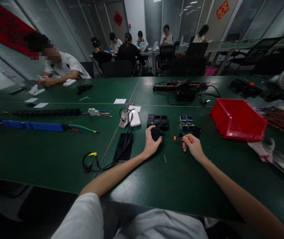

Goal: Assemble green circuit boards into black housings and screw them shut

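My left hand [152,142] grips a small black case [155,134] above the green table. In my right hand [193,146] is a screwdriver [179,138] with an orange and black handle, its thin shaft pointing left toward the case. Whether the tip touches the case is too small to tell. Just behind my left hand stand several black modules [157,120] in a row. Beyond my right hand lie small green circuit boards with screens [186,122], and a flat black piece [196,132] rests beside that hand.
A red bin [239,121] stands at right, near a glove [268,152]. A black phone [123,147], a cable and a white power bank [134,118] lie to the left. Blue [34,125] and black [47,112] wired strips lie farther left. A person [59,64] sits across the table.
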A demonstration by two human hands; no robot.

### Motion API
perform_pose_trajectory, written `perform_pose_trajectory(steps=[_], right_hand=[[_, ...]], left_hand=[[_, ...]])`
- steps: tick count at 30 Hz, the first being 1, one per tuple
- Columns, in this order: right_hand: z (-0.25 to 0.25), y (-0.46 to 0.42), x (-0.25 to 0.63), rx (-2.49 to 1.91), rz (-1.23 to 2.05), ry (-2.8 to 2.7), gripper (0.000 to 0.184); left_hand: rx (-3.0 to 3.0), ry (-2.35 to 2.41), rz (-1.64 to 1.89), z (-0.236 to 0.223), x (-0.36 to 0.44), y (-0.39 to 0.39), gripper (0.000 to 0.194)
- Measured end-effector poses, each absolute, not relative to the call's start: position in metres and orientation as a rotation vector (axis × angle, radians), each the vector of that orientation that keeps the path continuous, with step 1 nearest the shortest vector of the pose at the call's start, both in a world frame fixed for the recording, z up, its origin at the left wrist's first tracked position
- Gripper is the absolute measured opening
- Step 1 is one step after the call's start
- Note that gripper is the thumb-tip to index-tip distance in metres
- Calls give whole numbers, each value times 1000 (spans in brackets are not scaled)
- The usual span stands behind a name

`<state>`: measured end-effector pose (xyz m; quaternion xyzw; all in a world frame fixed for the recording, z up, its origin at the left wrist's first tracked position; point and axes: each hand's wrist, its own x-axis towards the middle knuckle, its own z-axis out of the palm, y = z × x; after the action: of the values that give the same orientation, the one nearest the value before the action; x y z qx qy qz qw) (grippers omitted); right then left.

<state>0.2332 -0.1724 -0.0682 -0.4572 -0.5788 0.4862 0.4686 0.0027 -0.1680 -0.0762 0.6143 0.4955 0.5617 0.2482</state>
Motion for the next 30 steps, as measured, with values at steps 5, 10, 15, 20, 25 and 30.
perform_pose_trajectory(steps=[5, 10, 15, 20, 25, 30], right_hand=[[-69, -173, 234, -1199, 1187, -1454, 32], [-68, -171, 232, -1111, 1216, -1434, 25], [-65, -173, 231, -1027, 1193, -1401, 33], [-57, -177, 231, -1037, 1210, -1401, 27], [-56, -176, 230, -1023, 1237, -1400, 24], [-60, -174, 230, -1059, 1237, -1400, 21]], left_hand=[[1688, 1343, 1535, -75, 3, -168, 57], [1685, 1346, 1534, -75, 3, -169, 57], [1678, 1342, 1534, -75, 3, -169, 57], [1679, 1345, 1533, -76, 3, -169, 58], [1686, 1346, 1537, -76, 3, -169, 57], [1698, 1347, 1549, -75, 4, -169, 57]])
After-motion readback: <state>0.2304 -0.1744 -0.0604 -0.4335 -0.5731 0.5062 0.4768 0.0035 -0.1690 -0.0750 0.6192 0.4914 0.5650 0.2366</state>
